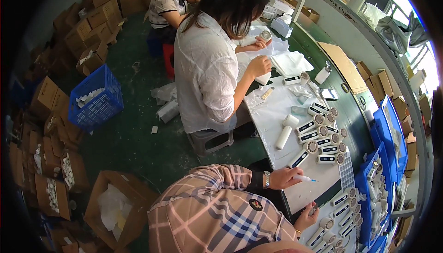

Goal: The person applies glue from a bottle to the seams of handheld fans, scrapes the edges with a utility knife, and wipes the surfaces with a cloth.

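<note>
My left hand (284, 178), with a watch at its wrist, grips a slim white pen-like tool (302, 178). The tool's thin blue tip points right, over the bare work surface. Lower down, my right hand (306, 218) pinches a small greyish piece (313, 210) whose kind I cannot make out. Beyond my left hand lies a group of white handheld fans (318, 137) with dark panels and round grille heads. More white handheld fans (339, 218) lie in a row beside my right hand. A plain white fan body (284, 135) rests apart, nearer the table edge.
A co-worker in a white shirt (203, 73) sits to my left, handling a fan; another person (168, 6) sits farther back. Blue bins (376, 188) holding white parts line the right. A blue crate (94, 101) and open cardboard boxes (104, 202) stand on the floor.
</note>
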{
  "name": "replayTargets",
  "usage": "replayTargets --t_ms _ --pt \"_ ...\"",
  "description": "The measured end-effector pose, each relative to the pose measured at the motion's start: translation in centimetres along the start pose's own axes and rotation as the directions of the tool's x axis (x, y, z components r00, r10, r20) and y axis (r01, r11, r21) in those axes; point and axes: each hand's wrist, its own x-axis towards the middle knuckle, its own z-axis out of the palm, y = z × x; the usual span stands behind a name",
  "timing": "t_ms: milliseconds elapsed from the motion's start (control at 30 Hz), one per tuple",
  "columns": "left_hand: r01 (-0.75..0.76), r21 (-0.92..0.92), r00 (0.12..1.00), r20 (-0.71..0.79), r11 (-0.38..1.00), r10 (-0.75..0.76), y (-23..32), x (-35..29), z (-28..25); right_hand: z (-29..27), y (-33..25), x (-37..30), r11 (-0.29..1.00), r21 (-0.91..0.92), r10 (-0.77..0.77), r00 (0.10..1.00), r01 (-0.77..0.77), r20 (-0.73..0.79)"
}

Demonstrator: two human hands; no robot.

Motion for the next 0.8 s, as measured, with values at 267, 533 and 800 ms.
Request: replayTargets --t_ms 267,533,800 --pt "0.009 0.017 0.999 0.031 1.0 -0.01 0.4 -0.3 -0.4 0.1 -0.3 -0.4 0.998 -0.049 -0.039 0.999 0.038 -0.013" --pt "0.0 0.034 1.0 0.023 0.999 -0.001 -0.5 -0.2 0.1 0.1 -0.5 -0.1 0.998 -0.051 -0.036 0.999 0.036 -0.002" --pt "-0.035 0.077 0.999 0.021 0.996 0.034 -0.8 -0.3 0.2 -0.1 1.8 0.5 0.998 0.017 -0.053 0.999 0.053 -0.01"
